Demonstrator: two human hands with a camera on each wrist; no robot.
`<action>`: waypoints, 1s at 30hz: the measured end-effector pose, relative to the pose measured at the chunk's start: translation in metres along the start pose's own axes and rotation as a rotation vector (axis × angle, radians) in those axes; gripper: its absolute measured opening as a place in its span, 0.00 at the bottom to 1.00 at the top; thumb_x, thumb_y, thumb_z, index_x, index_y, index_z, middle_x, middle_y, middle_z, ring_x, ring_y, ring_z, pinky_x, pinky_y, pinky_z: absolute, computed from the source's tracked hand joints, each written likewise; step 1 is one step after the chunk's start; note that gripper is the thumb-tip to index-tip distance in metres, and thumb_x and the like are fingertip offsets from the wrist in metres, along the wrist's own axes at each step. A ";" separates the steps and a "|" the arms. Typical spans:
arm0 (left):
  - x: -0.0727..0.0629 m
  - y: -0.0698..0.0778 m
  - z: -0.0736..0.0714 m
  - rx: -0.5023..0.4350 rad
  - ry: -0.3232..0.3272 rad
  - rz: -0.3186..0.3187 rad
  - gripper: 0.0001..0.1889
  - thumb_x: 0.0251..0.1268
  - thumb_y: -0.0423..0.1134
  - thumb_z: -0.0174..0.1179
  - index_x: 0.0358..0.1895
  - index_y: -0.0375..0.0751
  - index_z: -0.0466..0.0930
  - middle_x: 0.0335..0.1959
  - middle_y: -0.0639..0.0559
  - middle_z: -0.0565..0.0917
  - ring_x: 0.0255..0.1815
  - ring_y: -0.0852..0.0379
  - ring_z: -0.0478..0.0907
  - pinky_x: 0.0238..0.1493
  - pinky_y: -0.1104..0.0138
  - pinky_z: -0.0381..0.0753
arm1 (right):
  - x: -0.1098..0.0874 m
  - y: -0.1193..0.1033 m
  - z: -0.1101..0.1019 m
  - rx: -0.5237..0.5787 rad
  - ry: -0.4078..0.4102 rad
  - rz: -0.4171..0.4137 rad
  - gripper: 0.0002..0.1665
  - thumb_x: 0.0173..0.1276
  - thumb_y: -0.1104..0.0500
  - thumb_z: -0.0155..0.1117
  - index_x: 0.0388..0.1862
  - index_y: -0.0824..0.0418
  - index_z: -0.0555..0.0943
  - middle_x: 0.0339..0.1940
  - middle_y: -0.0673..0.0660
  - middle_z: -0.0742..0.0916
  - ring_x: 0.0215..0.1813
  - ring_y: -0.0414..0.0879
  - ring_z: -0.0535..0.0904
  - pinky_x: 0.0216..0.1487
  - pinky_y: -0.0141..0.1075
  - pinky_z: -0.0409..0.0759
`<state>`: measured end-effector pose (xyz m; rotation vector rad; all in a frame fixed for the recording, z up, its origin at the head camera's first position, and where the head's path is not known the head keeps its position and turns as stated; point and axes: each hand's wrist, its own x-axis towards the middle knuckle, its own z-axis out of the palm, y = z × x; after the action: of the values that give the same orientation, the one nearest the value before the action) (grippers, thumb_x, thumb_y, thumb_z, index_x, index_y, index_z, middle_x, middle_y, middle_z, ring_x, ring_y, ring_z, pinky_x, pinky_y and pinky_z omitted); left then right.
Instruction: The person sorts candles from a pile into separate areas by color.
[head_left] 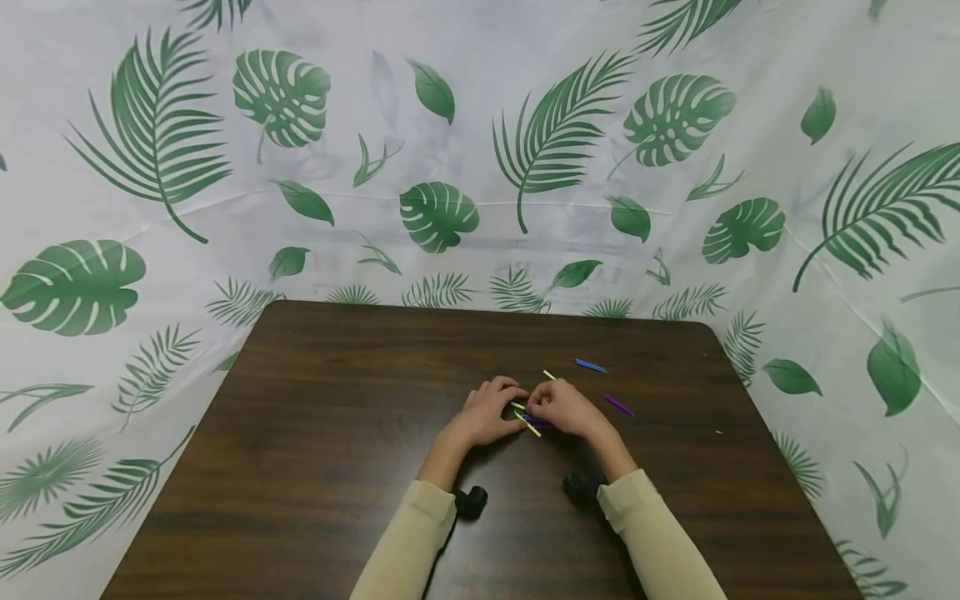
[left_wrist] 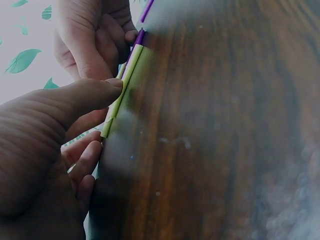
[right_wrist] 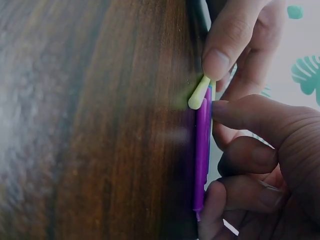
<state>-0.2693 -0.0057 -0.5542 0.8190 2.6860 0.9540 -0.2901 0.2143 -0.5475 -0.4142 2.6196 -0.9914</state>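
Note:
Thin candles in yellow, purple and blue lie in a small bunch between both hands. My left hand [head_left: 491,414] curves round the left side of the bunch, its thumb right at a yellow candle [left_wrist: 125,85]. From the right, my right hand [head_left: 567,408] reaches in with bent fingers and pinches another yellow candle [head_left: 517,406], largely covered by the fingertips. Under the front yellow candle, a purple candle [right_wrist: 201,155] lies lengthwise along the table in the right wrist view. A blue candle beside it is mostly hidden.
Beyond the right hand lie a blue candle [head_left: 591,365], a loose purple candle [head_left: 619,406] and a yellow candle [head_left: 549,375]. A tiny pale bit [head_left: 718,432] is on the right of the dark wooden table [head_left: 337,433]. Leaf-print cloth [head_left: 465,108] hangs behind.

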 end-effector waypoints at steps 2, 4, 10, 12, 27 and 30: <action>0.000 0.000 0.000 -0.001 0.001 -0.002 0.27 0.76 0.50 0.68 0.74 0.48 0.79 0.78 0.47 0.71 0.76 0.43 0.69 0.71 0.45 0.70 | 0.001 0.000 0.000 0.000 -0.002 0.005 0.09 0.76 0.59 0.66 0.41 0.62 0.90 0.26 0.51 0.84 0.27 0.41 0.74 0.32 0.35 0.73; 0.000 -0.001 0.000 -0.004 0.001 -0.004 0.27 0.76 0.50 0.68 0.74 0.49 0.79 0.78 0.47 0.71 0.76 0.44 0.69 0.71 0.45 0.69 | 0.001 0.001 0.001 0.000 -0.003 0.010 0.09 0.76 0.59 0.66 0.41 0.62 0.90 0.26 0.51 0.84 0.27 0.41 0.74 0.32 0.34 0.73; 0.000 -0.002 0.001 -0.003 0.001 -0.009 0.27 0.76 0.51 0.68 0.74 0.50 0.79 0.78 0.48 0.71 0.76 0.44 0.69 0.70 0.46 0.70 | 0.000 0.001 0.002 -0.001 -0.009 0.008 0.09 0.76 0.59 0.66 0.41 0.62 0.90 0.26 0.51 0.84 0.26 0.41 0.73 0.31 0.34 0.72; 0.000 -0.002 0.002 -0.002 0.001 -0.010 0.27 0.76 0.51 0.67 0.74 0.50 0.79 0.78 0.48 0.71 0.76 0.45 0.69 0.70 0.47 0.70 | 0.000 0.002 0.001 0.001 -0.006 0.001 0.09 0.76 0.59 0.66 0.41 0.61 0.90 0.26 0.51 0.84 0.26 0.41 0.73 0.31 0.34 0.72; 0.005 -0.003 0.003 0.000 -0.004 -0.037 0.33 0.76 0.52 0.67 0.80 0.51 0.71 0.79 0.48 0.71 0.76 0.45 0.69 0.70 0.48 0.70 | -0.001 0.009 -0.017 0.042 0.032 0.019 0.10 0.77 0.58 0.66 0.43 0.64 0.90 0.24 0.48 0.80 0.26 0.40 0.71 0.31 0.33 0.70; 0.006 -0.003 0.003 -0.002 0.002 -0.046 0.37 0.76 0.52 0.68 0.83 0.51 0.67 0.80 0.47 0.71 0.77 0.45 0.69 0.71 0.47 0.70 | -0.001 0.011 -0.022 0.041 0.037 0.012 0.10 0.77 0.59 0.66 0.43 0.65 0.90 0.23 0.49 0.80 0.26 0.40 0.71 0.31 0.33 0.70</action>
<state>-0.2741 -0.0027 -0.5586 0.7532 2.6928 0.9479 -0.2991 0.2357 -0.5385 -0.3736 2.6258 -1.0572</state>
